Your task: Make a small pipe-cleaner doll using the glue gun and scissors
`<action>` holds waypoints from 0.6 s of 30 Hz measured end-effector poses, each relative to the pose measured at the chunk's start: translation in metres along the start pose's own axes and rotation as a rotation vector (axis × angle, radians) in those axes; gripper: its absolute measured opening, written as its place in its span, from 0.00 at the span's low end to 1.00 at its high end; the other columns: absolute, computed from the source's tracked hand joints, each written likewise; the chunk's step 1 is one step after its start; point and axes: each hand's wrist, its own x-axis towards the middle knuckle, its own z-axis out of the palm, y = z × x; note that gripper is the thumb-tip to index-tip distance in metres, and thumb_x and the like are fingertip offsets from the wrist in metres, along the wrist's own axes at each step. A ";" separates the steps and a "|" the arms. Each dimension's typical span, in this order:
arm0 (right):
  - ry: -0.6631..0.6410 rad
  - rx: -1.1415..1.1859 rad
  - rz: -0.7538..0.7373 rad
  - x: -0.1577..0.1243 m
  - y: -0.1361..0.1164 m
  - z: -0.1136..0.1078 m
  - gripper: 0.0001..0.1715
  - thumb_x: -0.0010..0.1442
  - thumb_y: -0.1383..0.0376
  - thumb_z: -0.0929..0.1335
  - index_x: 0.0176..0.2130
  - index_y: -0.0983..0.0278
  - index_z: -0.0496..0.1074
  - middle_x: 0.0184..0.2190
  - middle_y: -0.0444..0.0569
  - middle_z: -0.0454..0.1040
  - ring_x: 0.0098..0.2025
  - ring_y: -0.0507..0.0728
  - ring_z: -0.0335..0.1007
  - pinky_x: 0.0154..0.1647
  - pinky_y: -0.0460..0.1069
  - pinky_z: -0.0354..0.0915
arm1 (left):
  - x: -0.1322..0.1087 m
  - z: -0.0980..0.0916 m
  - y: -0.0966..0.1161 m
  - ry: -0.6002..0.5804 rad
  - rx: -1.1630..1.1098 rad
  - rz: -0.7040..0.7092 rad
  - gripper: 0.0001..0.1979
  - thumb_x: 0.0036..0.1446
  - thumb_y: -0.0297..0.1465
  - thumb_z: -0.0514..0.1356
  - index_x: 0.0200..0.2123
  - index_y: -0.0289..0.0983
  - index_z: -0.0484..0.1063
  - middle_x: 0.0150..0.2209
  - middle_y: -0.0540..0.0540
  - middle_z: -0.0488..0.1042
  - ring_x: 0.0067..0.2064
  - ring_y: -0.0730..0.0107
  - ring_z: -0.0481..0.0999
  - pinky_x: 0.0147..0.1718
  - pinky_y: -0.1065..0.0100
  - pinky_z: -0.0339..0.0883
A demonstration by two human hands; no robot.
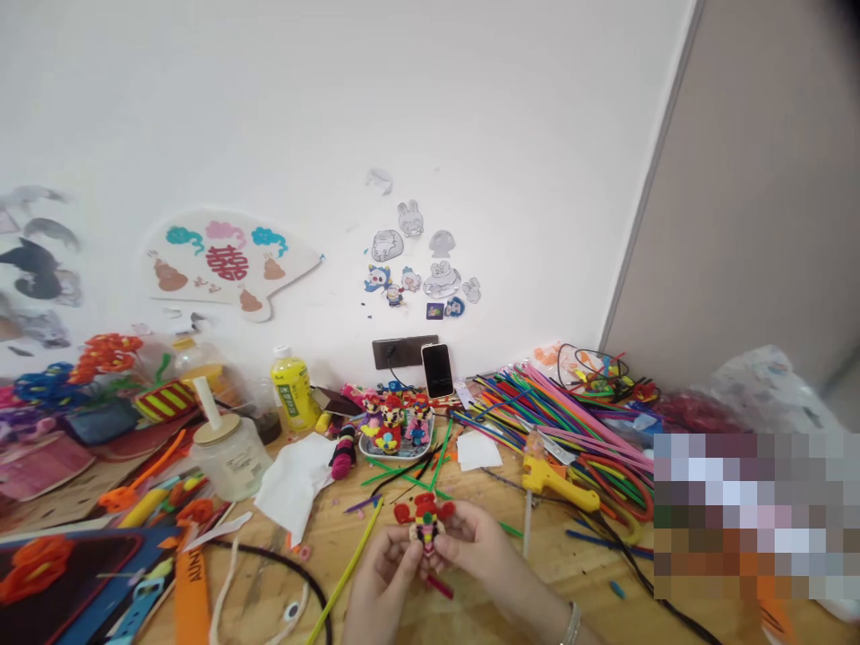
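Observation:
Both hands hold one small pipe-cleaner figure (425, 518), red at the top with yellow, green, black and pink parts, low over the wooden table. My left hand (388, 569) pinches its left side, thumb at the front. My right hand (480, 546) grips its right side, thumb likewise in front. A dark red piece (440, 587) sticks out below the fingers. Behind the hands, a white tray (396, 455) holds several similar colourful figures. A long yellow-green pipe cleaner (349, 566) lies just left of my left hand.
A yellow glue gun (561, 482) lies to the right, its cord running forward. Bundles of coloured pipe cleaners (517, 408) spread behind it. A phone (438, 370) leans on the wall. To the left stand a glass jar (228, 457), a yellow bottle (294, 394) and white tissue (296, 488).

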 end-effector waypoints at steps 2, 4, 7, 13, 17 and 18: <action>0.026 -0.004 0.009 0.000 0.000 0.001 0.23 0.44 0.55 0.74 0.36 0.68 0.71 0.27 0.48 0.73 0.26 0.52 0.69 0.28 0.47 0.65 | -0.002 0.002 0.001 0.015 -0.006 -0.017 0.21 0.38 0.47 0.65 0.25 0.35 0.70 0.19 0.51 0.73 0.21 0.70 0.71 0.24 0.68 0.66; 0.031 -0.002 0.010 -0.001 -0.001 0.003 0.23 0.43 0.55 0.74 0.35 0.68 0.71 0.26 0.47 0.72 0.25 0.51 0.68 0.28 0.47 0.65 | -0.003 0.004 0.003 0.031 0.003 -0.023 0.21 0.37 0.48 0.66 0.24 0.36 0.70 0.18 0.51 0.73 0.21 0.69 0.71 0.23 0.68 0.66; 0.032 -0.006 0.011 -0.002 -0.002 0.005 0.22 0.44 0.55 0.74 0.35 0.68 0.72 0.25 0.47 0.72 0.24 0.51 0.68 0.27 0.46 0.65 | -0.002 0.004 0.004 0.032 0.005 -0.005 0.20 0.38 0.47 0.65 0.23 0.36 0.70 0.18 0.51 0.73 0.21 0.69 0.71 0.23 0.69 0.66; 0.031 0.026 -0.023 -0.001 -0.001 0.007 0.23 0.45 0.56 0.74 0.37 0.67 0.73 0.29 0.49 0.73 0.28 0.52 0.67 0.28 0.45 0.64 | 0.000 -0.001 0.000 0.023 -0.034 0.038 0.19 0.39 0.45 0.66 0.27 0.35 0.72 0.21 0.48 0.76 0.24 0.68 0.73 0.26 0.67 0.68; 0.044 0.152 0.009 -0.003 -0.002 0.009 0.20 0.46 0.57 0.74 0.37 0.67 0.73 0.31 0.49 0.73 0.30 0.51 0.67 0.32 0.45 0.64 | 0.002 -0.006 -0.008 0.044 -0.055 0.043 0.19 0.40 0.44 0.66 0.30 0.35 0.73 0.28 0.44 0.78 0.31 0.62 0.76 0.31 0.65 0.69; 0.053 0.182 0.024 -0.003 -0.002 0.010 0.20 0.45 0.58 0.74 0.36 0.67 0.74 0.31 0.48 0.73 0.29 0.50 0.66 0.33 0.45 0.64 | 0.002 -0.007 -0.010 0.043 -0.061 0.045 0.19 0.40 0.43 0.66 0.31 0.35 0.73 0.29 0.44 0.78 0.32 0.62 0.76 0.32 0.64 0.69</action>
